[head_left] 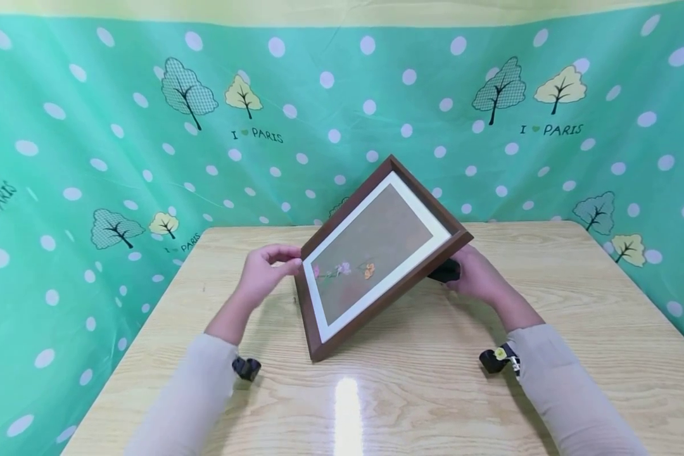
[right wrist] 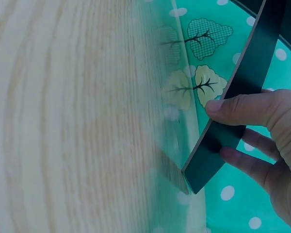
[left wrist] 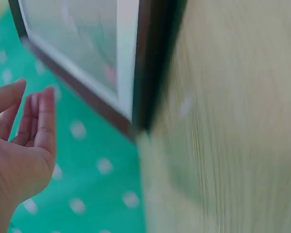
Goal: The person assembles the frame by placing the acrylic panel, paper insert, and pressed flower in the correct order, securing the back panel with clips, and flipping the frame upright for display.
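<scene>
A picture frame with a brown wooden rim, white mat and small pressed-looking flowers leans tilted over the table, one corner up. Behind its right side, my right hand pinches a flat black stand leg between thumb and fingers. That leg's lower end comes down by the table edge in the right wrist view. My left hand is beside the frame's left corner, thumb and fingers bent loosely. The left wrist view shows a gap between this hand's fingers and the rim. The frame's back is hidden from the head view.
The light wooden table carries a bright glare spot near its front. A green dotted curtain with printed trees hangs behind and at both sides. Black wrist cameras sit at both of the person's cuffs.
</scene>
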The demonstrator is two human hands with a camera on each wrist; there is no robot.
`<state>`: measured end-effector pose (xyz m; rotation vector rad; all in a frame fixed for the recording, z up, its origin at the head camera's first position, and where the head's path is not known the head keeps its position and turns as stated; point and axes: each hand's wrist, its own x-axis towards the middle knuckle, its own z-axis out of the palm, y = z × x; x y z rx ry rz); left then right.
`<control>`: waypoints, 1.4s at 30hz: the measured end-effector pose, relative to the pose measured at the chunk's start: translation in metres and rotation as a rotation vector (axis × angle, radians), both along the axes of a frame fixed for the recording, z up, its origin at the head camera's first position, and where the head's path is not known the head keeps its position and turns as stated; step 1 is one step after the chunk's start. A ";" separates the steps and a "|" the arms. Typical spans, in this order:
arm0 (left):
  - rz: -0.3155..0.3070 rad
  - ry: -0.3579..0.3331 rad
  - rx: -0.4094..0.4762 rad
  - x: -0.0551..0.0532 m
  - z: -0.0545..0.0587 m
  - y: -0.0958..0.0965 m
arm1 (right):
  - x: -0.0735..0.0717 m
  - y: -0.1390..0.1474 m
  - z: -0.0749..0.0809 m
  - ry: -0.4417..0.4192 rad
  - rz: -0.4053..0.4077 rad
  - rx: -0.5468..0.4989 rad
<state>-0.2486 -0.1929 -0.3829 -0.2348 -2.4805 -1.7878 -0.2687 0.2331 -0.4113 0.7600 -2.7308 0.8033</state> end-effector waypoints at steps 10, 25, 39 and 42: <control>0.028 -0.178 -0.208 -0.065 -0.040 -0.034 | 0.001 0.010 -0.007 -0.063 0.005 -0.117; -0.071 -0.241 -0.068 -0.079 -0.057 -0.039 | 0.048 0.011 0.044 -0.263 0.325 -1.146; 0.010 -0.237 -0.132 -0.080 -0.062 -0.038 | 0.059 -0.016 0.078 -0.108 0.226 -1.176; 0.013 -0.257 -0.113 -0.076 -0.060 -0.041 | 0.059 -0.016 0.078 -0.106 0.165 -1.149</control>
